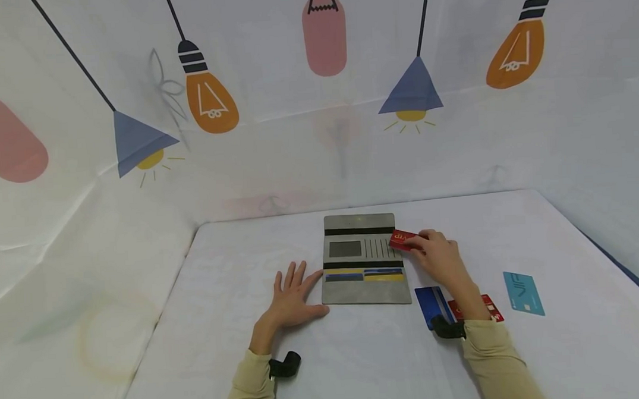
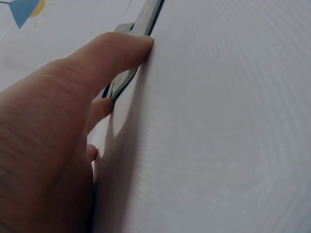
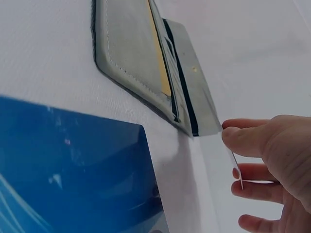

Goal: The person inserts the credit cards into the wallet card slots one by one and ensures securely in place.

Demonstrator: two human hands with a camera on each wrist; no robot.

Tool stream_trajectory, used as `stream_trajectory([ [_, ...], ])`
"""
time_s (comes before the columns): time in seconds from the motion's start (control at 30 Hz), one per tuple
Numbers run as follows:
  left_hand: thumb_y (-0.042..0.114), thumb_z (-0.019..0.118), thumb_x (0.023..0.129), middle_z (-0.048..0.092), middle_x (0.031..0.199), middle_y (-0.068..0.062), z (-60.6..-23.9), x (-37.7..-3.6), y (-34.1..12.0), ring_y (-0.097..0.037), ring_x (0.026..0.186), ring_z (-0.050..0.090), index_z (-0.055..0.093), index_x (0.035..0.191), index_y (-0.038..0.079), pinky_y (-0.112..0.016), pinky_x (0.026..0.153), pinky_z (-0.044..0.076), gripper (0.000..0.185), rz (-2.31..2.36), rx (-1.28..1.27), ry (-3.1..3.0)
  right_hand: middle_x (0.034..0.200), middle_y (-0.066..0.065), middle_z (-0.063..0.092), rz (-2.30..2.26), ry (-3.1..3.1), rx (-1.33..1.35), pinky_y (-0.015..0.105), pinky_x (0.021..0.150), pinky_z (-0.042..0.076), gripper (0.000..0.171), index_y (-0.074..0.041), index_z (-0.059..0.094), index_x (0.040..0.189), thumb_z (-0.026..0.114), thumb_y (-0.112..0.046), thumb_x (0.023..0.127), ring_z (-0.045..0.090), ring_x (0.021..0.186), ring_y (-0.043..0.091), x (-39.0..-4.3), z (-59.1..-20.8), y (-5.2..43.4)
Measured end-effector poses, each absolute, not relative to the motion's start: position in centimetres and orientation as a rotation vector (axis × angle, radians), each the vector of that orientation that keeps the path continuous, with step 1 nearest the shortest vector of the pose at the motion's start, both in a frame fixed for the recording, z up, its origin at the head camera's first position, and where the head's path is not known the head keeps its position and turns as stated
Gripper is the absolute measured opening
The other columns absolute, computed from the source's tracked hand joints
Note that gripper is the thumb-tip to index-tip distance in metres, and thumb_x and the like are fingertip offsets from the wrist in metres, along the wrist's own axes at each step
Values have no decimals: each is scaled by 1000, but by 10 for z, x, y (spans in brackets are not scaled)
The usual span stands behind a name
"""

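L hand (image 1: 294, 305) spread, palm down on table (image 1: 353, 364), thumb + index at wallet's L edge; R hand (image 1: 440, 257) pinches red card (image 1: 401, 239) btwn thumb & fingers. Wallet (image 1: 366, 294) lies unfolded btwn hands; card's over its R edge, by slots (image 1: 377, 248); can't tell if touching. Step's prob. sliding card into a slot. Best: steady wallet w/ L, square the card's slightly askew leading edge to slot mouth, push gently, no bending. Pose: R arm (image 1: 500, 364) slants fwd & inward above blue card (image 1: 430, 308); L fingers point fwd.
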State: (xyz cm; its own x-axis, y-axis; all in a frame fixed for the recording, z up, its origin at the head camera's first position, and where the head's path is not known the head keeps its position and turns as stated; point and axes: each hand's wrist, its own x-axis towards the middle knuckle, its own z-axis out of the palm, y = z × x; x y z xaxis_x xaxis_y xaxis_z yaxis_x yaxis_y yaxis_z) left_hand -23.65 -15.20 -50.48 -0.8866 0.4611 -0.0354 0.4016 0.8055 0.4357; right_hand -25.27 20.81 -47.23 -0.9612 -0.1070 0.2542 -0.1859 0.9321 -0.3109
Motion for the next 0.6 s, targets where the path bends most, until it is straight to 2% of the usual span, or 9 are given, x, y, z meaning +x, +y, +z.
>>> stream_trajectory([
  [0.6, 55, 65, 84, 14, 165, -15, -507, -238, -151, -37, 152, 0, 38, 153, 25, -64, 116, -3, 80, 632, 660, 2853, 126, 25, 57, 540, -2869, 294, 64, 96, 39, 28, -11, 70, 121, 67, -14, 94, 52, 118, 44, -259, -478, 189],
])
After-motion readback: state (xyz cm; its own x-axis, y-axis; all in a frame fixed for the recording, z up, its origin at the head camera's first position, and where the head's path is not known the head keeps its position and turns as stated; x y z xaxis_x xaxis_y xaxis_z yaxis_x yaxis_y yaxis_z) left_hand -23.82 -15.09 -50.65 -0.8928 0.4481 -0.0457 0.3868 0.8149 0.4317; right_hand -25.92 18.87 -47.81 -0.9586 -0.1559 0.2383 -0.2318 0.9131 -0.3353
